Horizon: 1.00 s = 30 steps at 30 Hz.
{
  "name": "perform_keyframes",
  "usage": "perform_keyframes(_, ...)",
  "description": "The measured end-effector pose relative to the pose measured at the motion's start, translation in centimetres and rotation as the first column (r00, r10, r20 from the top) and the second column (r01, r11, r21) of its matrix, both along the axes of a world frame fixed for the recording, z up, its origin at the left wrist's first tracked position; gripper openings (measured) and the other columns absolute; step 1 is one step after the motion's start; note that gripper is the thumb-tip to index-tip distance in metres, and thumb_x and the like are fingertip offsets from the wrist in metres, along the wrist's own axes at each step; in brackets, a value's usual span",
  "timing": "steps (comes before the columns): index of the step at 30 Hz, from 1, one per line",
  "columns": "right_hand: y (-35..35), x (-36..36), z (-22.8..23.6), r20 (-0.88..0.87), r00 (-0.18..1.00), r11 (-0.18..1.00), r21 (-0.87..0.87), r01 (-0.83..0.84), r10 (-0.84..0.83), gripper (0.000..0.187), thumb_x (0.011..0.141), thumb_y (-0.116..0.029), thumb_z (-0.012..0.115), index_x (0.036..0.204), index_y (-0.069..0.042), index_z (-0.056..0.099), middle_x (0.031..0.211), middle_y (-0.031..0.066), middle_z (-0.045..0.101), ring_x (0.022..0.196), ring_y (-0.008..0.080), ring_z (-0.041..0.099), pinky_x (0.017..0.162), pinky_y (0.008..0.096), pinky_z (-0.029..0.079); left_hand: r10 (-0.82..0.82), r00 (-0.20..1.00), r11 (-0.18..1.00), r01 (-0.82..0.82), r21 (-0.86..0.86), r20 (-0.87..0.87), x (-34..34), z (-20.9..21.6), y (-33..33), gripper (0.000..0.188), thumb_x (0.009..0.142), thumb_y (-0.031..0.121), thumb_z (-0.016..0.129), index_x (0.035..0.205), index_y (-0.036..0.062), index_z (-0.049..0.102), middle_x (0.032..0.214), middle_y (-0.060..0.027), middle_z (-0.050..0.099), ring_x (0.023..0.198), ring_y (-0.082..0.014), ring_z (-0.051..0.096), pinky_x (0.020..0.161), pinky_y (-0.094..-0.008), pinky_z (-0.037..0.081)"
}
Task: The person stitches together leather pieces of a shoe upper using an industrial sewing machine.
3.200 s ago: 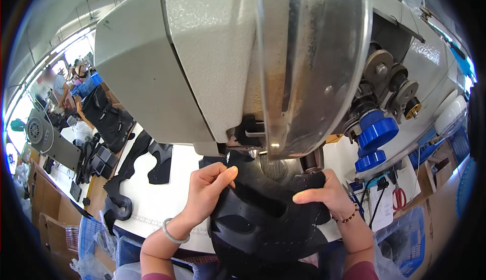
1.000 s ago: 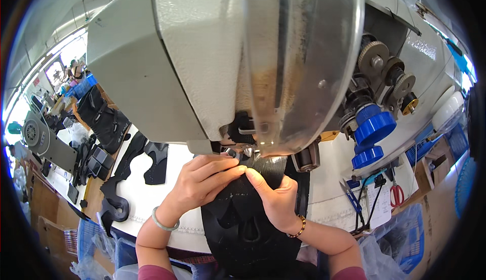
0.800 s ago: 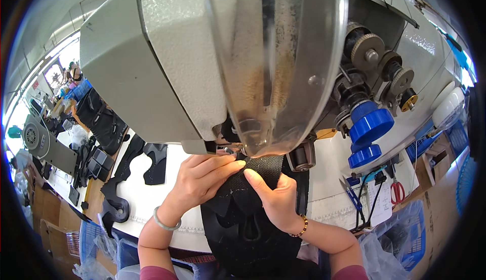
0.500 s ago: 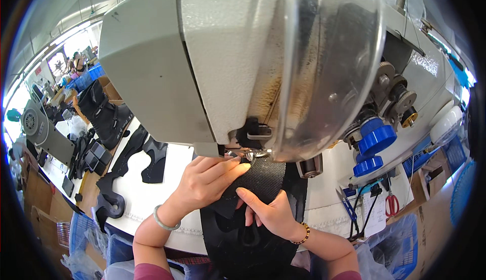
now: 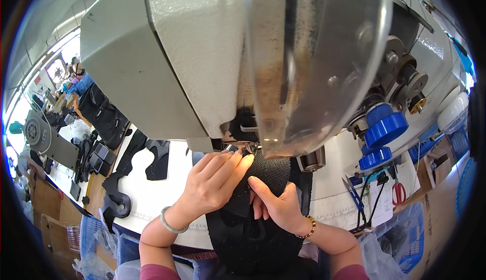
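The grey sewing machine [image 5: 187, 52] overhangs the black piece [image 5: 235, 234], its mesh end at the metal foot [image 5: 251, 147]. The left hand [image 5: 215, 184] seemingly pinches its edge, the right hand [image 5: 283, 206] grasps the mesh; uneven tension could skew it, and straying closer could catch the left fingertips [image 5: 249, 158].

One sewing machine [image 5: 192, 72]. Below its head: two hands, one left hand [image 5: 213, 183], one right hand [image 5: 281, 209]; one pale bangle [image 5: 164, 221]; one beaded bracelet [image 5: 311, 228]; black work material [image 5: 235, 239], layers uncountable. On its right flank: two blue knobs [image 5: 386, 130]. Right of it: one pair of red-handled scissors [image 5: 398, 185], one blue-handled tool [image 5: 356, 198]. Left of it: at least two black cut pieces [image 5: 159, 161].
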State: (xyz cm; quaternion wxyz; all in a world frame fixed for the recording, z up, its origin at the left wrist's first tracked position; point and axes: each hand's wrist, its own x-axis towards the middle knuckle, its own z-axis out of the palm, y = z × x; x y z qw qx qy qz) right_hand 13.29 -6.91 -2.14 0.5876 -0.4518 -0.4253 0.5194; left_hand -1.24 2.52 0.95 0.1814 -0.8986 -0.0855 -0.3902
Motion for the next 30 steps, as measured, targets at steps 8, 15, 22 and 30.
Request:
perform_keyframes(8,-0.2,-0.3,-0.3,-0.061,0.994,0.995,0.050,0.089,-0.086,0.031,0.092,-0.024,0.058,0.069,-0.003,0.060,0.052,-0.0004,0.054,0.040,0.0044,0.048,0.037,0.0178,0.033,0.075,0.995,0.995,-0.070,0.065,-0.072,0.4,0.5,-1.0,0.039,0.063,0.006,0.059,0.099,-0.0078,0.062,0.091,-0.0139,0.059,0.083,-0.0218,0.059,0.075,-0.0300,0.052)
perform_keyframes(15,0.1,-0.1,-0.7,-0.091,0.983,0.983,0.066,0.169,-0.162,0.022,0.089,-0.018,0.062,0.075,-0.002,0.064,0.056,-0.0015,0.057,0.044,0.0035,0.050,0.039,0.0177,0.034,0.164,0.969,0.971,-0.126,0.204,-0.185,0.2,0.5,-2.1,0.039,0.068,0.007,0.057,0.103,-0.0099,0.060,0.094,-0.0206,0.061,0.087,-0.0279,0.059,0.082,-0.0359,0.051)
perform_keyframes(22,0.4,0.9,-1.0,-0.074,0.971,0.963,0.133,0.235,-0.227,0.010,0.086,-0.011,0.064,0.088,-0.001,0.066,0.075,-0.0008,0.063,0.063,0.0038,0.056,0.057,0.0183,0.043,-0.086,0.995,0.949,0.096,-0.300,0.046,-1.5,-0.5,-0.2,0.048,0.062,-0.002,0.068,0.110,-0.0005,0.059,0.109,-0.0146,0.060,0.094,-0.0287,0.060,0.084,-0.0379,0.051)
perform_keyframes(30,0.4,3.0,-0.1,-0.276,0.960,0.999,0.003,0.044,-0.042,0.019,0.087,-0.012,0.058,0.099,0.003,0.059,0.082,0.0088,0.064,0.064,0.0139,0.063,0.054,0.0240,0.050,-0.103,0.994,0.947,0.111,-0.302,0.042,-1.5,0.0,-0.3,0.037,0.066,-0.001,0.070,0.103,0.0013,0.065,0.098,-0.0098,0.061,0.093,-0.0262,0.060,0.079,-0.0340,0.053)
